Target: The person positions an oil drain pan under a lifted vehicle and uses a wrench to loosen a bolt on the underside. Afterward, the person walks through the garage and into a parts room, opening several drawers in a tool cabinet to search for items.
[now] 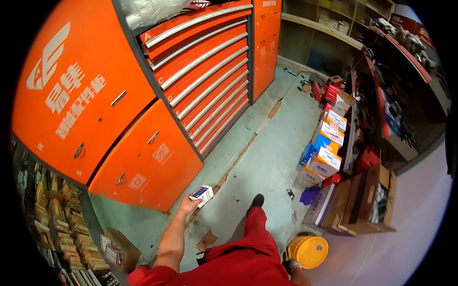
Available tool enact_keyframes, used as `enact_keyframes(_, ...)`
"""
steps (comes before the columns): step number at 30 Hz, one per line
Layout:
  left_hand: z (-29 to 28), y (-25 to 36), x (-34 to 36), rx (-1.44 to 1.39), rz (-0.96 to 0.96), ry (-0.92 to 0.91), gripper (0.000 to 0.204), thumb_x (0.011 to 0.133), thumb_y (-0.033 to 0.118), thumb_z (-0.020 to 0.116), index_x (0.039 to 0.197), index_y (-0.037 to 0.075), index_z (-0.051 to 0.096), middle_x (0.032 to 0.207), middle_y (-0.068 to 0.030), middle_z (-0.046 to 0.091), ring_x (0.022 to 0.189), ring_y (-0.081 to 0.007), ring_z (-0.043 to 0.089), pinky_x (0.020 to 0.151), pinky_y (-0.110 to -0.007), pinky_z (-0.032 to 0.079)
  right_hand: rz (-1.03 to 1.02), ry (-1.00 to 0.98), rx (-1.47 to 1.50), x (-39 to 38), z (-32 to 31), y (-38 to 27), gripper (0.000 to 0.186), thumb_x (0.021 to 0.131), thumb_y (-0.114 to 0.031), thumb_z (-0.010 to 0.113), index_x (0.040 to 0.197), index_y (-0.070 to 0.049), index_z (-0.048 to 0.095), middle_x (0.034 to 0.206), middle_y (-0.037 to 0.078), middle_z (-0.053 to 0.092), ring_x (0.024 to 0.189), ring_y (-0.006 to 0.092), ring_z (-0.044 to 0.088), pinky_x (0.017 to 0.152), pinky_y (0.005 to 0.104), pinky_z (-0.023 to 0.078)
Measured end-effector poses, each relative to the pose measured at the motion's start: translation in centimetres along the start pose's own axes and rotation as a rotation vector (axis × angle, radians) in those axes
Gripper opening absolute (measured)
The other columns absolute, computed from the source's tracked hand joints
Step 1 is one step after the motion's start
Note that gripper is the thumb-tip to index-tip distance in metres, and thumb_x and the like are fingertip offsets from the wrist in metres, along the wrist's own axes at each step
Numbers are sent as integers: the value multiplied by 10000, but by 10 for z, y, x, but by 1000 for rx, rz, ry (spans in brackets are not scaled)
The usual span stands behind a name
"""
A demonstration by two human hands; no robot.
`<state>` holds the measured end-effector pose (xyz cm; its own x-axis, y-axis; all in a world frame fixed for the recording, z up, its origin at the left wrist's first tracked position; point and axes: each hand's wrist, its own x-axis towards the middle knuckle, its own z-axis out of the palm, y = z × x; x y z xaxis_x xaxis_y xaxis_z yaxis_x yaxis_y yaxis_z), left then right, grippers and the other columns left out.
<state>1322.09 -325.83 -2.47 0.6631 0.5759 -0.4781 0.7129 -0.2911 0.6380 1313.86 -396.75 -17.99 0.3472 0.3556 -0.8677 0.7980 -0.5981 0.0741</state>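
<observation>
the left hand [189,204] is clamped on a small white and blue cardboard box [202,194] held out toward the orange metal cabinet door [149,157], best kept level and gripped firmly, while the right hand's state cannot be told.

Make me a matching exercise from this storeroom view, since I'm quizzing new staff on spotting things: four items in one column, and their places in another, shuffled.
Things:
1. small white and blue box
2. yellow bucket
3. orange drawer cabinet
4. open brown carton

Places:
a. on the floor by the person's right side, near the lower edge
b. held in the left hand
c. on the floor at the right, next to the row of stacked boxes
d. upper left, with long silver handles

Pairs: 1-b, 2-a, 3-d, 4-c
</observation>
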Motion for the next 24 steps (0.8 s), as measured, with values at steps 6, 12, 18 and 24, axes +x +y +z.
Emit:
enact_keyframes(6,16,118,135,-380,-168,-105,700,816,408,895,1337,9,652,1302,-148,718,1261,-279,656,1128,-415,472,374,211,717,124,-171,161,510,1037,-398,533,1437,-93,618,1305,211,733,1123,384,750,974,508,584)
enact_keyframes(12,-6,246,296,-985,-87,-160,630,939,350,817,1417,10,588,1488,-116,562,1481,-234,398,1257,-428,317,310,823,2203,171,-429,330,112,1027,-82,554,948,-42,624,776,40,618,641,190,579,589,331,482)
enact_keyframes(18,-31,358,492,-1362,-55,-155,417,957,271,811,1300,81,670,1282,-23,672,1264,-181,577,1092,-355,452,199,782,2246,202,-584,414,216,1077,-228,537,995,-56,638,859,75,680,612,181,620,500,323,470)
enact_keyframes(24,-49,400,642,-1353,-105,-148,499,932,349,814,1349,132,645,1289,5,681,1252,-195,586,1139,-387,384,571,530,1990,249,-563,417,307,1022,-295,644,1085,5,663,1009,101,714,767,185,641,690,356,535)
